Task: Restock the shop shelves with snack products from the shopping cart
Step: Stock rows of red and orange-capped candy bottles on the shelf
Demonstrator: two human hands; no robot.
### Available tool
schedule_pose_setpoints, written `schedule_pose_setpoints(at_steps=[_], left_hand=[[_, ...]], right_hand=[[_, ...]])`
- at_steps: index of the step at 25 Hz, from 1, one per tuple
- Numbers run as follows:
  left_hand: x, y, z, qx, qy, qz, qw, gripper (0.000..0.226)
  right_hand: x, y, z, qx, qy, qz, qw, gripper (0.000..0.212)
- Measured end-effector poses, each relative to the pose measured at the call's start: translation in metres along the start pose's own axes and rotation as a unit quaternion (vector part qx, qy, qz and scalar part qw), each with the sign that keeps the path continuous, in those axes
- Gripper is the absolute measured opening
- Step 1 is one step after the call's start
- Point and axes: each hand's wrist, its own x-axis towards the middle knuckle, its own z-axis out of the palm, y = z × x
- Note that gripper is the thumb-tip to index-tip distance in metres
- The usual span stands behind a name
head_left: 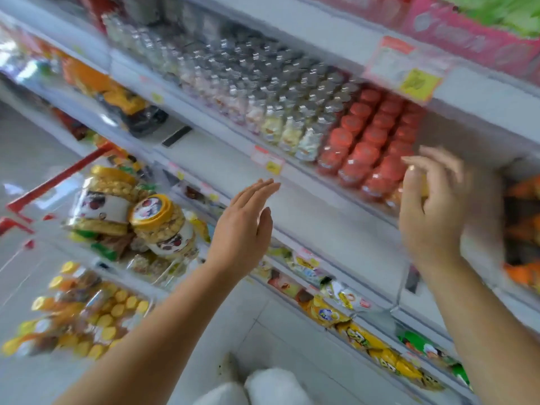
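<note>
My left hand (244,226) hangs in the air in front of the white shelf (233,168), fingers straight, holding nothing. Further right, my right hand (432,206) is raised at the shelf front beside several red-lidded tubs (365,150), its fingers loosely curled and empty. The red shopping cart (58,173) stands at the left, loaded with yellow-lidded snack jars (162,220) and clear packs of yellow-capped bottles (87,311). The whole frame is motion-blurred.
Clear jars with silver lids (263,92) fill the shelf left of the red tubs. Lower shelves carry yellow and green snack bags (365,343). Orange packets (523,229) sit at the far right. Pink boxes (473,33) are on top. The floor is white tile.
</note>
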Motion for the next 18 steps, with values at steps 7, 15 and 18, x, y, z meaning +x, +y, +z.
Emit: schedule_pose_setpoints(at_steps=[7,15,18], left_hand=[[-0.131,-0.150,-0.073,0.020,0.033,-0.375,0.926,0.046],[-0.293,-0.310,-0.191,-0.058,0.064,-0.620,0.780,0.048],[-0.323,-0.361,-0.213,-0.086,0.077,-0.653,0.749,0.047]], right_hand=[[-0.094,-0.144,0.122,0.230,-0.274,0.017,0.934,0.027],[-0.226,-0.327,0.294,0.139,-0.639,0.056,0.754,0.021],[-0.273,-0.377,0.355,0.099,-0.709,0.088,0.693,0.023]])
